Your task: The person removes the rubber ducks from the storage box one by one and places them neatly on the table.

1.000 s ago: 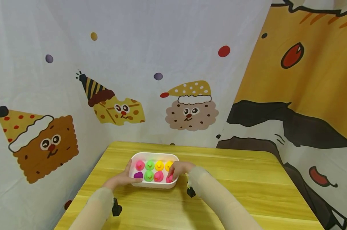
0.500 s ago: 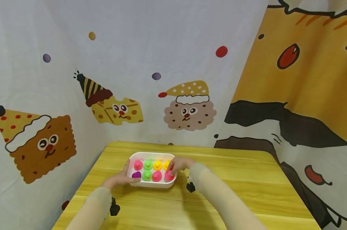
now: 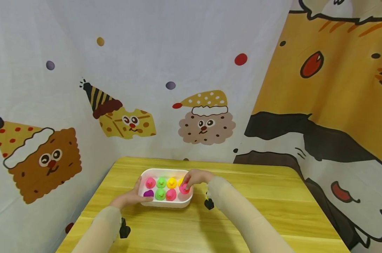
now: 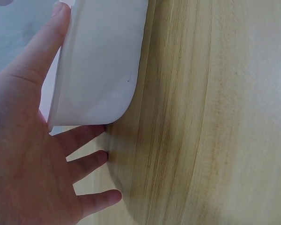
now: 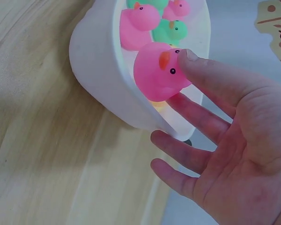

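A white plastic tray (image 3: 165,205) holds several small toy ducks. My left hand (image 3: 130,197) rests at its left end, thumb (image 4: 47,42) along the front rim and the other fingers spread straight against the end wall. My right hand (image 3: 198,177), over the tray's right end, pinches a pink toy duck (image 5: 152,70) between thumb and fingers. That duck is tilted and close to the rim in the right wrist view. A yellow duck (image 3: 180,181) is partly hidden behind the right fingers. A purple toy (image 3: 148,193) lies beside the left thumb.
In the back row sit a pink duck (image 3: 150,182), a green duck (image 3: 161,182) and a yellow duck (image 3: 171,182). Another green duck (image 3: 160,194) and a pink duck (image 3: 170,194) are in front. The wooden table (image 3: 260,207) meets a printed cloth (image 3: 140,52) behind.
The right hand has lifted the pink duck from the tray's front right corner, moving it up and back. The left hand stays on the tray. The head view has shifted slightly.
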Motion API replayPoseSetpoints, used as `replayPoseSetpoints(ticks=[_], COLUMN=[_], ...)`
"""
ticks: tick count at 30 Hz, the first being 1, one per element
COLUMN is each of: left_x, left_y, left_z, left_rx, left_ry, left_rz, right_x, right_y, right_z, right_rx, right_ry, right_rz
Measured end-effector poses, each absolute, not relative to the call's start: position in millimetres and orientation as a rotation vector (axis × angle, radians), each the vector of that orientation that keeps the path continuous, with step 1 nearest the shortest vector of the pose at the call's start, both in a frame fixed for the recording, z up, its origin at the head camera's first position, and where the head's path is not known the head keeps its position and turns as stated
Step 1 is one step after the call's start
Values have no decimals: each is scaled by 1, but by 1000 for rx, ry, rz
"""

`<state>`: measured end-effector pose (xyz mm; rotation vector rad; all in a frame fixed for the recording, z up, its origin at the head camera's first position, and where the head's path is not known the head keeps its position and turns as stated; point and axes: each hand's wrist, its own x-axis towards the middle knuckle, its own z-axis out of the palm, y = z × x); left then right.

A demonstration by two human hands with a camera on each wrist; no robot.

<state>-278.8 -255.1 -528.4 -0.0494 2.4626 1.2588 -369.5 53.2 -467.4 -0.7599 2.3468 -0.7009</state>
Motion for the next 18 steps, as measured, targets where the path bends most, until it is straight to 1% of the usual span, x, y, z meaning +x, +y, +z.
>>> replayPoseSetpoints(ticks=[10,18], left_x=[-276,-275], left_y=[-255,-253], left_z=[-522,-522], left_rx=[2,-17], left_ry=[2464,2459], left_rz=[1223,1226], right_x=[-370,-372], right_y=[58,65], right_z=[-455,-448], right_rx=[-765,-761], right_ry=[2365,2351], right_rz=[-724,-759])
